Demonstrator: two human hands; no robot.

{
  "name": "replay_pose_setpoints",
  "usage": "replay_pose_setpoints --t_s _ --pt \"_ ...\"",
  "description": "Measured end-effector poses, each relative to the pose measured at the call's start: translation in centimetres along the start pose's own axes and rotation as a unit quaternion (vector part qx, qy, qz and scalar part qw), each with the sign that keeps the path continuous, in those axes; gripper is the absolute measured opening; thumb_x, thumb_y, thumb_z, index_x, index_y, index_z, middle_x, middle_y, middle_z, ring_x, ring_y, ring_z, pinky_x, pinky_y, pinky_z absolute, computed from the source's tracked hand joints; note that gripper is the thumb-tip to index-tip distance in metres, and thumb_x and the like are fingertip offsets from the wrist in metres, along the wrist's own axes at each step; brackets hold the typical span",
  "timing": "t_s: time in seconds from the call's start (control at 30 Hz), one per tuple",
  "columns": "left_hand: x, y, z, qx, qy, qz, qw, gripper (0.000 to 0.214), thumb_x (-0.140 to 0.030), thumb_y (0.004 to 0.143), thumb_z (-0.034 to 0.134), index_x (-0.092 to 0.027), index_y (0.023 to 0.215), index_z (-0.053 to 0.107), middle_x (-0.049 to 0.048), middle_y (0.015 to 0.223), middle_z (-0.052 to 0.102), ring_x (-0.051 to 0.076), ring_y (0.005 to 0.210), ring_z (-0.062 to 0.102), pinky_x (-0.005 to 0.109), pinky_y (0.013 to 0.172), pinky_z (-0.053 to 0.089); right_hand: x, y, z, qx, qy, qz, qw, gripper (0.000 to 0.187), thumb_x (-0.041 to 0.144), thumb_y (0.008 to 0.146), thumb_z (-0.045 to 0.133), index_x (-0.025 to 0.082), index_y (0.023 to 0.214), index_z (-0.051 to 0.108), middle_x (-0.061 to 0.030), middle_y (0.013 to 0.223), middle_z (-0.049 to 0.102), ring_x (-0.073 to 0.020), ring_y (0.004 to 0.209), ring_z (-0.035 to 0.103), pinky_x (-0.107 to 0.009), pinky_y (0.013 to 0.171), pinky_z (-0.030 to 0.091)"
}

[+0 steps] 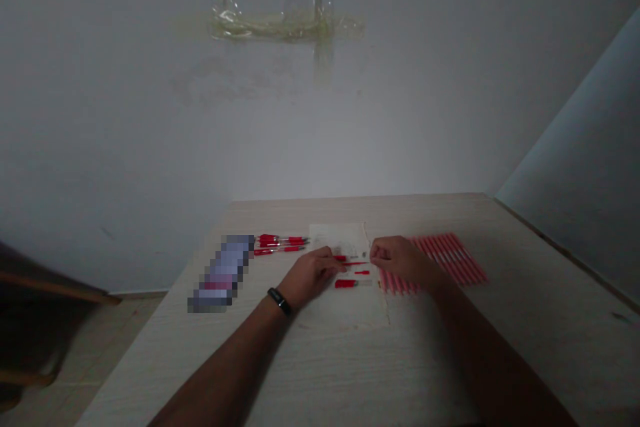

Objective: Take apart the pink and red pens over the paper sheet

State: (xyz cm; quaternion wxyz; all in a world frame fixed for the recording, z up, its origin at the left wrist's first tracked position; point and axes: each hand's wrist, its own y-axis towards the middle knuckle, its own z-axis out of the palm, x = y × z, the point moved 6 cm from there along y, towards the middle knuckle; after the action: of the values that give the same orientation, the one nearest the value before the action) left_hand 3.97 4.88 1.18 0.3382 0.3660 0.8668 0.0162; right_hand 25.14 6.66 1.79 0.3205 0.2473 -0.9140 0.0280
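Working, by the look of it, at the stage of handling separate pen parts, around a thin red rod over the pale sheet, inward from the middle of the desk's far edge. At its left end, the left hand, with fingertips together; by its right end, the right hand, with fingers curled together. Too dim to tell of a clamped hold in either. Farther from that edge, on the sheet: a short red piece and a red grip section. Towards the far left corner, red pens; towards the right edge, a row of red-and-white sticks. Calling next, probably, for steady pinching and careful lining-up.
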Motion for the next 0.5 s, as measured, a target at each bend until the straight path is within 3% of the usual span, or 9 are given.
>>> replay_pose_setpoints --t_s 0.13,0.37,0.5 --pt "0.2 -0.1 0.7 0.018 0.005 0.011 1.0 0.032 -0.011 0.091 0.052 -0.027 0.1 0.078 0.0058 0.098 0.066 0.016 0.088 0.063 0.028 0.08 0.05 0.3 0.1 1.2 0.024 -0.02 -0.02 0.999 0.008 0.023 0.084 0.064 0.018 0.084 0.069 -0.0008 0.074 0.065 -0.0137 0.065 0.058 -0.023 0.06 0.039" --pt "0.3 -0.2 0.8 0.013 0.022 0.008 1.0 0.031 -0.011 0.091 0.053 -0.027 0.102 0.077 0.0061 0.098 0.064 0.017 0.088 0.062 0.028 0.08 0.05 0.5 0.1 2.1 0.027 -0.017 -0.036 0.999 0.005 0.022 0.084 0.066 0.017 0.085 0.068 -0.0015 0.079 0.063 -0.0121 0.063 0.059 -0.021 0.058 0.041" --pt "0.2 -0.1 1.0 0.017 0.032 0.011 0.999 0.032 -0.009 0.09 0.053 -0.027 0.101 0.077 0.0057 0.098 0.064 0.016 0.088 0.062 0.028 0.081 0.049 0.2 0.1 2.7 0.062 0.002 0.005 0.998 0.007 0.022 0.086 0.063 0.018 0.088 0.067 -0.0005 0.077 0.063 -0.009 0.051 0.054 -0.02 0.05 0.04"
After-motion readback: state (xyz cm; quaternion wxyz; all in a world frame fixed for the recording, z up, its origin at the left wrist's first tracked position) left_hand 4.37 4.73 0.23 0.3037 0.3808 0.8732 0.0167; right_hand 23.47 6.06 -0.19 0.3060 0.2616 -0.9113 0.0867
